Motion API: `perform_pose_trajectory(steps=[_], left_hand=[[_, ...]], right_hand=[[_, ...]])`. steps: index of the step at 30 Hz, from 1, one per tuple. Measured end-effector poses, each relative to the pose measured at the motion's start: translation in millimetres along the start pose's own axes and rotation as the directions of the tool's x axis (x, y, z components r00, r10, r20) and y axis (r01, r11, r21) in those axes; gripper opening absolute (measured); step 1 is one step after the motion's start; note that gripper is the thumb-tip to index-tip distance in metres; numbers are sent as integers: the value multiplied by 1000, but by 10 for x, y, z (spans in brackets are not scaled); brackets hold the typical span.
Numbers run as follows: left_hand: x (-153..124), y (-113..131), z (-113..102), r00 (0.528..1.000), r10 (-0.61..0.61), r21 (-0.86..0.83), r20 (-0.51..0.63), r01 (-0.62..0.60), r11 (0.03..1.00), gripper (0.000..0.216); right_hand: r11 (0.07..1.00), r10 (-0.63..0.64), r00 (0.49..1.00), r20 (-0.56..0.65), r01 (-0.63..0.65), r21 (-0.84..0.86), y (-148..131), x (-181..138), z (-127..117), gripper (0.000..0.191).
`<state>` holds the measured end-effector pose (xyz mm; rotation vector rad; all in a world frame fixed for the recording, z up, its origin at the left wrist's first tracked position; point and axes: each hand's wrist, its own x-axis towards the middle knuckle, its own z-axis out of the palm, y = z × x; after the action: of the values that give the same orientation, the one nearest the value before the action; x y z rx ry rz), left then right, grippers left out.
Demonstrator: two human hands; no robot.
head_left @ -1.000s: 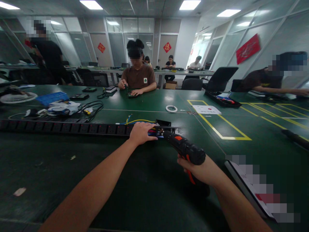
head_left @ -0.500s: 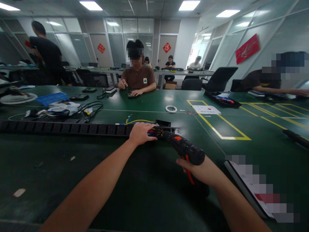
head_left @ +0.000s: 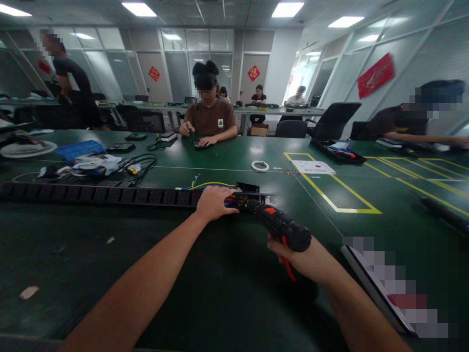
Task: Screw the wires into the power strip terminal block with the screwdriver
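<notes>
On the green tabletop [head_left: 205,303], the long black plastic socket strip [head_left: 120,196] lies unmoved; the left hand [head_left: 216,203] clasps it by its wired end; the right hand [head_left: 302,256] grips the black-and-orange pistol-shaped drill [head_left: 282,226]. Behind, a black-shirted person [head_left: 78,80] has shifted posture.

The single view comes from a camera on the person's head, above the near side of the green table [head_left: 220,293]. It faces forward and downward. Both forearms [head_left: 141,288] enter from below, quite near the lens; the left hand [head_left: 214,203] and the right hand [head_left: 302,256] are farther. The wide view reaches a seated co-worker [head_left: 208,115] opposite, the glass partitions [head_left: 174,63] and the ceiling lamps [head_left: 139,9].
</notes>
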<state>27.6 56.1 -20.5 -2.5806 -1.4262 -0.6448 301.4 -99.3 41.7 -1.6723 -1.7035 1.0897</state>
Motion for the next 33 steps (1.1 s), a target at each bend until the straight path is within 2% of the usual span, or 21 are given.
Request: perform_pose_trajectory(steps=[20, 33], left_hand=[[-1, -6, 8, 1000, 1, -2, 2, -1, 1000, 78], [5, 0, 5, 1000, -7, 2, 2, 7, 1000, 77]], right_hand=[[999, 28, 1000, -2, -28, -18, -50, -20, -20, 21], [999, 43, 999, -10, -43, 3, -49, -16, 2, 29]])
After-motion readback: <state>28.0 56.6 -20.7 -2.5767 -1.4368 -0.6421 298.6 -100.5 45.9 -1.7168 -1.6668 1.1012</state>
